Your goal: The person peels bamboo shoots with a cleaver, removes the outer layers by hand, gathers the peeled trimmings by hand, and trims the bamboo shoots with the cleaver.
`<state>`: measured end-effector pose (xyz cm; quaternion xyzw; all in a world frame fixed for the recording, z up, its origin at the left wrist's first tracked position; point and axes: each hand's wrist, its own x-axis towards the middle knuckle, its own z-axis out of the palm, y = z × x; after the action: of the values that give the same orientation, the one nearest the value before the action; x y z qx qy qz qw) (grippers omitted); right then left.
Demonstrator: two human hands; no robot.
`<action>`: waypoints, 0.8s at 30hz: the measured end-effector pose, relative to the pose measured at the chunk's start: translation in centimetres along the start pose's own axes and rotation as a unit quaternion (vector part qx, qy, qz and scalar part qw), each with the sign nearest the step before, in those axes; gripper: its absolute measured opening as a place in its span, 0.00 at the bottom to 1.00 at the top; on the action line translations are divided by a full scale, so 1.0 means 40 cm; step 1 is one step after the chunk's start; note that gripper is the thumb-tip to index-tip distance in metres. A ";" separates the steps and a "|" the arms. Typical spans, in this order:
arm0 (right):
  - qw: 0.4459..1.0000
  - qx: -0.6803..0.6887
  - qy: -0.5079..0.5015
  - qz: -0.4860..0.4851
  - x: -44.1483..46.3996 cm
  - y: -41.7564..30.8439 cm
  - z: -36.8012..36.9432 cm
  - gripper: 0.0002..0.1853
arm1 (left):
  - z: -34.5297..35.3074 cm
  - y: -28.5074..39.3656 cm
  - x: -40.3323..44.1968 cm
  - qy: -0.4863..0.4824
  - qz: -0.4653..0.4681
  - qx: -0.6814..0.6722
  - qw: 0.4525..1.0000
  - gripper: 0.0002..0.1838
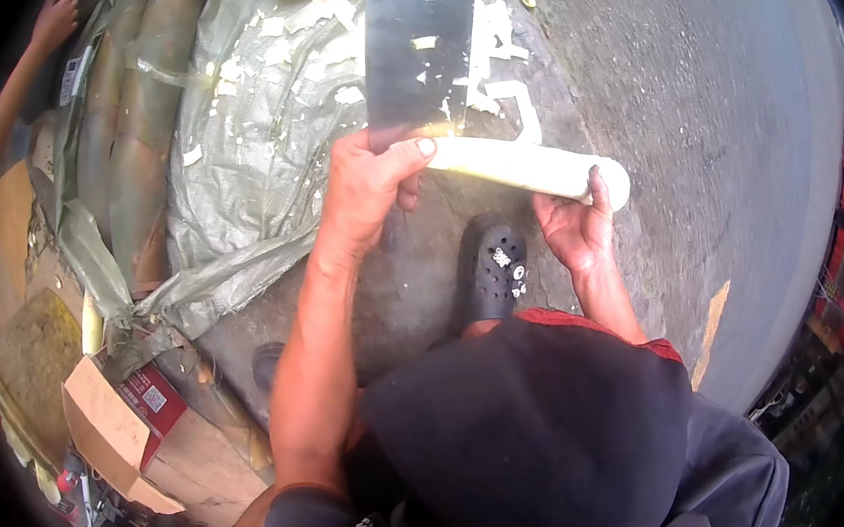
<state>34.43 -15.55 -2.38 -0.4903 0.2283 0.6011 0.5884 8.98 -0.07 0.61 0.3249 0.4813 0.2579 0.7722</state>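
Note:
My left hand (370, 183) is closed round the handle of a large knife with a broad, dark blade (422, 53), which points away from me. The left thumb lies at the narrow end of a long, pale, peeled stalk (524, 166) that looks like a bamboo shoot. Under its thick, rounded end, my right hand (578, 230) grips the stalk with the thumb up over the side. The stalk lies crosswise just in front of the blade's near end. Pale cut pieces (493, 41) lie beside the blade, and a small chip rests on it.
A grey-green woven sheet (252, 158) with scattered scraps covers the ground at left, beside long brown husked shoots (145, 137). An open cardboard box (115, 421) stands at lower left. Another person's hand (55, 23) shows at upper left. Grey pavement (692, 139) stretches right.

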 end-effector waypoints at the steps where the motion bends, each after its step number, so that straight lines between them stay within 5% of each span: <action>1: 0.995 -0.098 0.006 0.030 -0.018 -0.016 -0.014 0.29 | 0.000 0.005 0.002 0.005 -0.002 0.002 1.000 0.13; 3: 0.952 -0.291 0.018 0.090 -0.062 -0.042 -0.035 0.29 | -0.002 0.011 0.009 0.006 -0.002 0.005 1.000 0.12; 5: 0.721 -0.666 0.023 -0.189 -0.114 -0.067 -0.009 0.34 | -0.006 0.003 0.008 0.005 -0.004 0.002 1.000 0.12; 7: 0.355 -0.792 -0.032 -0.496 -0.115 -0.103 0.028 0.37 | -0.006 0.005 0.009 0.005 -0.008 -0.001 1.000 0.11; 11: 0.375 -0.844 -0.231 -0.307 0.065 -0.191 0.097 0.39 | 0.007 0.012 0.022 -0.002 0.017 0.009 1.000 0.12; 15: 0.380 -0.879 -0.234 -0.169 -0.005 -0.185 0.244 0.39 | -0.056 0.066 0.009 0.128 0.091 0.122 0.980 0.15; 20: 0.448 -0.855 -0.180 -0.188 0.038 -0.035 0.354 0.38 | -0.178 0.074 -0.066 0.228 0.214 0.218 0.924 0.11; 23: 0.358 -0.892 -0.179 -0.211 0.083 0.054 0.422 0.38 | -0.234 0.044 -0.122 0.211 0.181 0.366 0.888 0.10; 24: 0.311 -0.876 -0.210 -0.303 0.132 0.084 0.387 0.36 | -0.238 0.043 -0.145 0.205 0.156 0.445 0.857 0.10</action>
<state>27.26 -0.51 -1.51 -0.6109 -0.7274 0.3122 -0.0163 -2.17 -0.63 2.13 0.6449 0.6350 0.1941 0.3784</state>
